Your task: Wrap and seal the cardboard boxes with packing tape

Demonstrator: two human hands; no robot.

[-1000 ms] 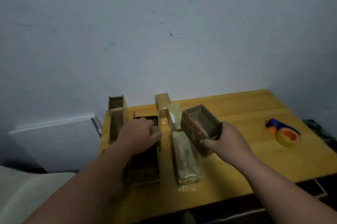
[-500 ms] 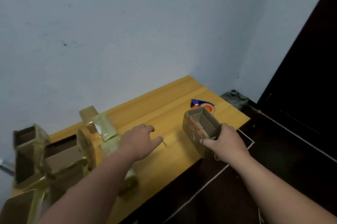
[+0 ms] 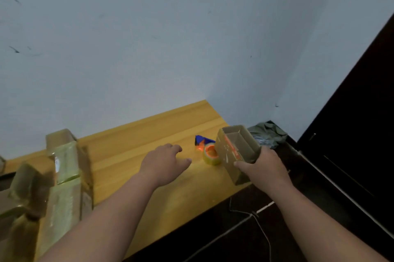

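Note:
My right hand [image 3: 263, 166] grips a small open cardboard box [image 3: 236, 151], held tilted above the right end of the yellow wooden table [image 3: 132, 155]. Just left of the box lies a tape dispenser [image 3: 207, 151] with a blue handle, orange core and a yellowish roll. My left hand [image 3: 164, 162] hovers over the table a little left of the dispenser, fingers relaxed and holding nothing. Several tape-wrapped boxes [image 3: 64, 166] stand at the table's left end.
A grey wall rises right behind the table. A crumpled grey-green cloth [image 3: 266, 136] lies on the dark floor past the table's right end. A dark door or cabinet [image 3: 351, 134] fills the right side. A thin cord [image 3: 262, 229] runs across the floor.
The view has swung right. My right hand carried the open box from the group of boxes to the table's right end, beside the tape dispenser. My left hand left the boxes and moved right.

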